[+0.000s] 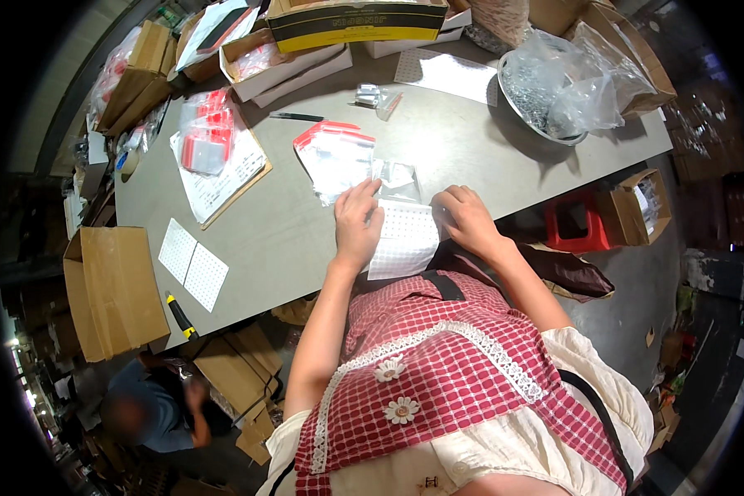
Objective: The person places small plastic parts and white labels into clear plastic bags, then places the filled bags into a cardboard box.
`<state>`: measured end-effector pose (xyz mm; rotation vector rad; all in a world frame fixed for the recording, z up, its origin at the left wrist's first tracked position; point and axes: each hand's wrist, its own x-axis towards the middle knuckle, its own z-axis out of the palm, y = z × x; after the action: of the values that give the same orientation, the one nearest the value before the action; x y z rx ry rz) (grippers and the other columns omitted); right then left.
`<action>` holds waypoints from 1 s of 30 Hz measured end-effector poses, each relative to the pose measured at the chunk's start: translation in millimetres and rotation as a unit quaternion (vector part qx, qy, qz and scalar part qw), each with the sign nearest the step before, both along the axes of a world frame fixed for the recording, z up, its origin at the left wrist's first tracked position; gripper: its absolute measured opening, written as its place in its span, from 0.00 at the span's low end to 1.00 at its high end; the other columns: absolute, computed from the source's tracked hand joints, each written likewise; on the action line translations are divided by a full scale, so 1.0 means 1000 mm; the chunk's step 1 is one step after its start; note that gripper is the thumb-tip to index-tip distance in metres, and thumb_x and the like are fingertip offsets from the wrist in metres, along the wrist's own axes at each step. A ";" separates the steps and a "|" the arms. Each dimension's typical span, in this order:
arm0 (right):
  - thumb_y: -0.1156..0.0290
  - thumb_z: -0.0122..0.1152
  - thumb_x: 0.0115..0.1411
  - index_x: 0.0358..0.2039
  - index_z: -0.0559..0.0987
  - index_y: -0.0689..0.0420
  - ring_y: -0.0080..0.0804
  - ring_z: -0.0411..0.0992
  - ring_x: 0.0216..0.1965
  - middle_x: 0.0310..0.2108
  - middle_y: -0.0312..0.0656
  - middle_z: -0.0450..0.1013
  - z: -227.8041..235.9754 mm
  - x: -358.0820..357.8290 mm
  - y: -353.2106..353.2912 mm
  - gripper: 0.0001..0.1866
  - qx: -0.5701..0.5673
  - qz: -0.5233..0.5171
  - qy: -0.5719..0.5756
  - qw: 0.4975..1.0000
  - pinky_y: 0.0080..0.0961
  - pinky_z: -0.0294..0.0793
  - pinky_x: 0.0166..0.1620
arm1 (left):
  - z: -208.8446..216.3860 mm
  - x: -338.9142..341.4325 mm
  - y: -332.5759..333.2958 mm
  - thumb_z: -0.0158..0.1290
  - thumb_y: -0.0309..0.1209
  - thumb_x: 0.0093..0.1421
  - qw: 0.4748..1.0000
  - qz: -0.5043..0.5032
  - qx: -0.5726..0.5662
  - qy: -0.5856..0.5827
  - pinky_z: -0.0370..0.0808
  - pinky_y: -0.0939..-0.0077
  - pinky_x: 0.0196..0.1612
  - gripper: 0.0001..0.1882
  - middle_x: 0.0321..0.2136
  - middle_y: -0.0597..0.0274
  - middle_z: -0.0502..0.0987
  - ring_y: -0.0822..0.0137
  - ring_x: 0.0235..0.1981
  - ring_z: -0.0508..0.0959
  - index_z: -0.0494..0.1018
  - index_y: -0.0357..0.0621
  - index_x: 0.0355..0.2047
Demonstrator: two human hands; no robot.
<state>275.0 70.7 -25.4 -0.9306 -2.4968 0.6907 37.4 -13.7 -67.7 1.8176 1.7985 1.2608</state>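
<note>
- Currently handling the dotted white sheet (403, 248): it's between both hands at the near table (281, 227) edge, lower part hanging toward the apron (405, 310).
- Left hand (357, 227): half open, fingers loosely bent, thumb by the sheet's left edge; fingertips reach just past its top-left corner. Firm grip or just resting, can't tell.
- Right hand (467, 219): fingers curled at the sheet's upper right corner; pinch hidden, can't tell.
- Clear bag (403, 188): just beyond the sheet's top edge.
- Red-topped bags (335, 153): fanned pile, beyond the sheet and to its left.
- Bowl (558, 140) of small metal parts: well beyond the sheet, to its right.
- Step, my read: positioning or working a sticker off the sheet.
- Next move probably calls for steadying the sheet with one hand, fine fingertip pinch with the other.
</note>
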 end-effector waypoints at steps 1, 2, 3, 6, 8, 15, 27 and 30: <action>0.75 0.61 0.57 0.39 0.78 0.58 0.49 0.72 0.42 0.37 0.47 0.74 -0.001 -0.001 0.001 0.09 0.008 0.000 -0.005 1.000 0.41 0.71 0.49 | 0.000 0.000 0.000 0.53 0.24 0.60 1.000 0.002 -0.001 0.001 0.59 0.55 0.67 0.03 0.56 0.52 0.79 0.54 0.63 0.72 0.73 0.38 0.30; 0.75 0.61 0.57 0.39 0.78 0.58 0.49 0.71 0.42 0.37 0.47 0.74 -0.002 -0.002 0.002 0.09 0.016 -0.001 -0.011 1.000 0.41 0.71 0.49 | 0.000 0.001 0.000 0.53 0.25 0.60 1.000 0.004 -0.002 0.003 0.59 0.55 0.67 0.04 0.56 0.53 0.79 0.54 0.63 0.72 0.74 0.37 0.30; 0.76 0.61 0.56 0.39 0.78 0.58 0.49 0.71 0.42 0.37 0.47 0.74 -0.003 -0.003 0.003 0.09 0.011 0.001 -0.016 1.000 0.41 0.71 0.49 | 0.000 0.001 0.000 0.53 0.26 0.60 1.000 0.005 -0.003 0.004 0.59 0.55 0.66 0.04 0.56 0.54 0.79 0.54 0.63 0.72 0.74 0.37 0.31; 0.76 0.61 0.55 0.38 0.78 0.58 0.49 0.72 0.42 0.36 0.46 0.74 -0.005 -0.004 0.006 0.09 0.015 0.003 -0.023 1.000 0.41 0.71 0.48 | 0.001 0.000 -0.001 0.53 0.25 0.60 1.000 0.003 0.003 0.006 0.59 0.55 0.66 0.04 0.56 0.54 0.79 0.54 0.63 0.72 0.75 0.38 0.33; 0.77 0.61 0.55 0.37 0.78 0.58 0.48 0.72 0.41 0.35 0.45 0.74 -0.005 -0.005 0.002 0.08 0.046 0.001 -0.014 0.999 0.41 0.72 0.47 | 0.000 0.000 -0.001 0.53 0.25 0.60 1.000 0.007 0.006 0.008 0.59 0.55 0.66 0.04 0.56 0.54 0.79 0.54 0.62 0.72 0.75 0.38 0.33; 0.75 0.62 0.48 0.37 0.78 0.55 0.42 0.74 0.38 0.35 0.41 0.74 -0.010 0.010 0.002 0.13 0.161 0.090 -0.025 0.982 0.37 0.74 0.44 | -0.001 0.004 0.000 0.53 0.23 0.56 1.000 0.018 0.014 0.014 0.59 0.55 0.67 0.01 0.55 0.51 0.78 0.53 0.62 0.72 0.72 0.38 0.28; 0.74 0.64 0.54 0.36 0.81 0.60 0.49 0.78 0.35 0.32 0.50 0.78 0.033 -0.061 0.095 0.09 -0.095 0.162 0.063 0.980 0.38 0.76 0.39 | 0.001 0.007 0.001 0.54 0.24 0.52 0.998 0.013 -0.004 0.056 0.55 0.52 0.69 0.03 0.58 0.51 0.77 0.55 0.65 0.69 0.72 0.38 0.26; 0.71 0.63 0.54 0.35 0.81 0.61 0.50 0.77 0.33 0.29 0.50 0.78 0.022 -0.089 0.115 0.09 -0.128 0.259 -0.047 0.956 0.39 0.75 0.39 | -0.001 0.007 0.001 0.54 0.24 0.52 0.998 0.013 -0.003 0.057 0.55 0.52 0.69 0.03 0.58 0.52 0.76 0.54 0.65 0.69 0.72 0.38 0.25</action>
<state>186.5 185.6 -3.4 -0.3783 -2.8072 1.1788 44.1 -12.6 -68.5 1.9053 1.8893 1.1810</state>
